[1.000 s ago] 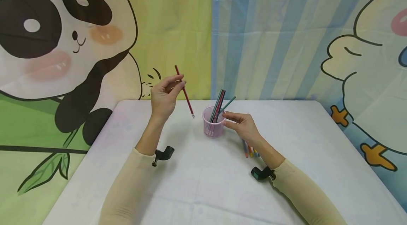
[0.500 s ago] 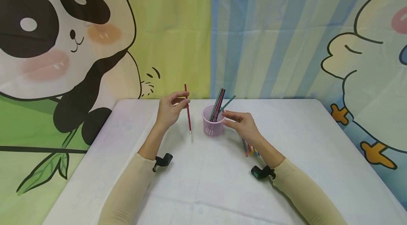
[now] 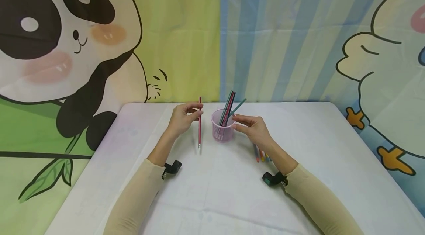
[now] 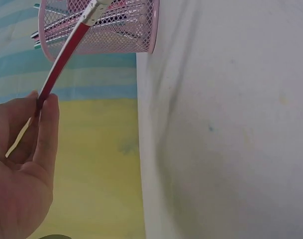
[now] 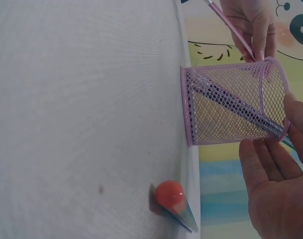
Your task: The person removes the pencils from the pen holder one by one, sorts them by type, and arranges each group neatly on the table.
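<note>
left hand [image 3: 182,118] pinches a red pencil [image 3: 200,122] upright at frame centre; right hand [image 3: 253,130] cups the pink mesh cup [image 3: 222,131], fingers relaxed

Red pencil [image 3: 200,122] with silver tip; pink mesh cup [image 3: 223,128] holding red, green and black pencils [image 3: 229,106]; white desk [image 3: 212,194]; beige sleeves [image 3: 132,198]; panda backdrop [image 3: 66,43] in green, yellow, blue stripes.

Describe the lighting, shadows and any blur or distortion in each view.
Head view: even, soft light, only faint shadows under the forearms on the table, everything sharp. Left wrist view: rotated sideways, the left hand close and slightly soft, the red pencil and pink mesh cup clear. Right wrist view: also rotated, mesh crisp, the right hand large at the edge, no glare.
</note>
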The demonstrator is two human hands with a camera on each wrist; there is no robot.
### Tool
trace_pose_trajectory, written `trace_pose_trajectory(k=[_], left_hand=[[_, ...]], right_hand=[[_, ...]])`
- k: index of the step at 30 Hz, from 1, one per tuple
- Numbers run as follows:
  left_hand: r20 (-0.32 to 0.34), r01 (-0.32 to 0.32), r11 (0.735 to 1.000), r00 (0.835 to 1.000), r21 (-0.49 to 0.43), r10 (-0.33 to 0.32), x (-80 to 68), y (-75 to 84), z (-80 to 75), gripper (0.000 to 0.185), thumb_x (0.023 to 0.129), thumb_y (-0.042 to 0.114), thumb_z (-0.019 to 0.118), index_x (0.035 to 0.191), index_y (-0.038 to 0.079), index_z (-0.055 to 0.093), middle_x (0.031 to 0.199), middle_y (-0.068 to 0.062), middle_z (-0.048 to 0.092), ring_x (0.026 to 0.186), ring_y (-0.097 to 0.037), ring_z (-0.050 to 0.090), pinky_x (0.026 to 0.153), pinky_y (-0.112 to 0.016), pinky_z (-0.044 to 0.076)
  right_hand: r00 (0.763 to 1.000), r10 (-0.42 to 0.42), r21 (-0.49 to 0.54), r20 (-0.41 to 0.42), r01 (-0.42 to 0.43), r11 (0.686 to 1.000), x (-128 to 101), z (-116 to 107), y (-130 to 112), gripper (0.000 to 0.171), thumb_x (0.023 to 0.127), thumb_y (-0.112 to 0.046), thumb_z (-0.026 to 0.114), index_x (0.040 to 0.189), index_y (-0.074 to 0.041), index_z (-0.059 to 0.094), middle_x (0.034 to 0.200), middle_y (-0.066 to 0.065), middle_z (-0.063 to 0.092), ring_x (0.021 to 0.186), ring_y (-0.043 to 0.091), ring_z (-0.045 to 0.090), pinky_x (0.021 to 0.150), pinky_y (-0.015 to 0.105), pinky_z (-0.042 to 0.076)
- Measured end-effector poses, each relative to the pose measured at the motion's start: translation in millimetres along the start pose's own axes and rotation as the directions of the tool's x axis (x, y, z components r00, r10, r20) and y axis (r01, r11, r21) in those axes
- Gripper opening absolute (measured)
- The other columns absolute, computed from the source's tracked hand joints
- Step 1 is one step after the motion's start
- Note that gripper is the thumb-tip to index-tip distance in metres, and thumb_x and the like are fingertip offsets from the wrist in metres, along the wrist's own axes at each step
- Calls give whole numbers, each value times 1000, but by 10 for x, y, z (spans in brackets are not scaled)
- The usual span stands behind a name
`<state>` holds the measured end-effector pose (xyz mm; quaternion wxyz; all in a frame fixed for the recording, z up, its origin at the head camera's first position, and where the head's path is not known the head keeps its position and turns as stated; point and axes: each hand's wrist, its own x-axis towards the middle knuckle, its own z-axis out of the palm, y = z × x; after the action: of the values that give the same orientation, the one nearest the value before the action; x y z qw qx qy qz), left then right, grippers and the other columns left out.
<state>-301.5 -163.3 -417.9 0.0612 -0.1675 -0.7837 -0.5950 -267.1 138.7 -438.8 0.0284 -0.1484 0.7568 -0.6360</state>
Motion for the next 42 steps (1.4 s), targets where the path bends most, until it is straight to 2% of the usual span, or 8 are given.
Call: trace_pose_trajectory(k=[3,9,15,22,28,35,42], left_hand=[[21,13,999,1000,36,-14,-7,-23,17,24,96,7,75,119,5,75,118,-22,74,98,-43,74,79,-32,65],[82,40,992,995,122,-51,-8,-105,46,24,97,11,75,120,8,76,122,-21,73,93,-35,77,79,-35,65],[127,54,990,989,130,-70,-8,-144,74,24,97,7,74,121,4,75,126,-24,71,98,-36,76,78,-30,64],[188,56,978,978,199,-95,-20,-159,69,28,100,3,68,127,-2,71,128,-25,70,97,-31,76,77,-31,64],[218,71,973,969,220,-120,-23,-139,57,31,99,0,64,129,-3,70,126,-25,71,98,-25,74,79,-31,64],[246,88,968,958,237,-147,-25,-160,39,33,98,1,66,130,-1,70,127,-22,72,99,-23,74,80,-29,64],[279,147,964,938,223,-207,-14,-233,19,32,98,0,67,129,-4,70,127,-23,71,95,-18,73,81,-30,64]], right_hand=[[1000,2,-1,2,-2,1000,0,-2,-1,43,93,-17,80,130,2,70,145,9,65,141,25,56,110,32,50],[1000,5,5,-1,-5,1000,3,1,-17,46,93,-17,81,132,3,69,145,9,65,141,26,56,109,30,51],[1000,9,3,-6,-9,1000,-15,-8,-27,44,92,-18,81,130,1,70,145,8,65,141,25,56,109,30,51],[1000,-17,-8,-1,17,1000,-4,-10,-8,44,93,-17,81,130,2,70,143,9,66,139,25,58,109,29,51],[1000,-17,-17,-3,17,1000,9,-4,0,44,93,-17,81,130,3,70,141,8,68,138,24,59,108,29,51],[1000,-19,-17,-10,19,1000,-2,5,-19,42,93,-17,80,130,1,71,142,10,66,139,25,58,106,24,52],[1000,-25,15,-8,25,1000,11,1,-10,41,92,-14,81,129,1,71,140,11,68,138,25,59,100,21,55]])
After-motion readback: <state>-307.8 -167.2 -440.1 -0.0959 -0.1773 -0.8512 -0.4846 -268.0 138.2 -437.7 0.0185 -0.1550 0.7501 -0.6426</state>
